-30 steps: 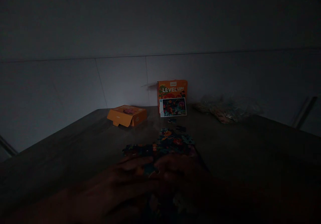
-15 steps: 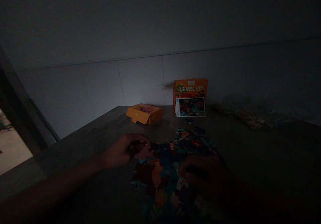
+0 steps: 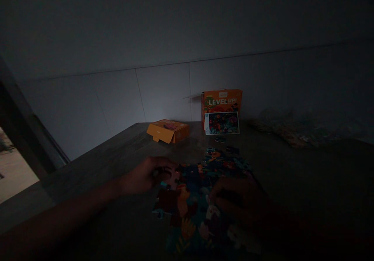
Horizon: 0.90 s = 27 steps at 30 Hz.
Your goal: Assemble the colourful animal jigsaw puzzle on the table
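Note:
A partly assembled jigsaw puzzle [image 3: 193,202] with dark, colourful pictures lies on the grey table in dim light. At its upper left edge my left hand [image 3: 153,173] curls its fingers on a pinkish puzzle piece [image 3: 173,179], which lies against the neighbouring pieces. My right hand [image 3: 236,194] is bent over the puzzle's right side, thumb and index finger close together above a white rabbit picture [image 3: 212,212]. Whether a piece is between those fingers is too dark to make out.
An orange box [image 3: 168,130] lies at the back left. Behind the puzzle stands an orange "LEVEL UP!" box [image 3: 222,97] with a picture card [image 3: 222,123] leaning on it. Loose pieces [image 3: 220,140] lie before it. Clear plastic bags [image 3: 298,130] lie at the back right.
My left hand and the pinkish piece have shifted slightly right, closer against the puzzle. My right hand has moved a little up, showing more of the rabbit picture.

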{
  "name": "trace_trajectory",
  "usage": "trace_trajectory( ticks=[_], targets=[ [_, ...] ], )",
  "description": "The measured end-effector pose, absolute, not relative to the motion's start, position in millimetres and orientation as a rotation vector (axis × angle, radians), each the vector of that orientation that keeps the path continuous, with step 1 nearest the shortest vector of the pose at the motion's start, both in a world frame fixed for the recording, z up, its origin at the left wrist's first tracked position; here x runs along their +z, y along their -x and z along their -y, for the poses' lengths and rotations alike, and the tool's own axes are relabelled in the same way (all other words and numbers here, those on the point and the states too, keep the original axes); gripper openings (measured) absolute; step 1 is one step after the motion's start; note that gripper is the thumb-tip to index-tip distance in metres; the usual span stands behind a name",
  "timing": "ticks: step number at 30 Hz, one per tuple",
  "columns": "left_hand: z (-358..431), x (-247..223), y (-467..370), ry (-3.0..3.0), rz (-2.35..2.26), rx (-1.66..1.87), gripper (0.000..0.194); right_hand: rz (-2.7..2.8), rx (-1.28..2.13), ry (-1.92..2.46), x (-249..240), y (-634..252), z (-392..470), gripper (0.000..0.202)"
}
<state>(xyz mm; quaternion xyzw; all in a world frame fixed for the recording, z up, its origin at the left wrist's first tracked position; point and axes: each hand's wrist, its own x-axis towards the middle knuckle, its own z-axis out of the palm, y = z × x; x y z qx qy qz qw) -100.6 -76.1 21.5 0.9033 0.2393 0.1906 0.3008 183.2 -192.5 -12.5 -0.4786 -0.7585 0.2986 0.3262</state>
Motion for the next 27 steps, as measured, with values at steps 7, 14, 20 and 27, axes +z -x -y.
trace_trajectory(
  ticks=[7, 14, 20, 27],
  targets=[
    [84, 34, 102, -2.659, -0.391, 0.595, 0.025, 2.018, 0.739, 1.270, -10, -183, 192, 0.026],
    [101, 44, 96, -2.828, -0.360, 0.459, 0.017, 2.041, 0.695, 1.211, -12, -184, 193, 0.020],
    [88, 38, 108, -2.872, -0.753, 0.313, 0.042, 2.074, 0.689, 1.140, -12, -184, 192, 0.016],
    [92, 34, 103, -2.816, -0.686, 0.221, 0.021, 2.078, 0.688, 1.144, -15, -185, 192, 0.015]
  ],
)
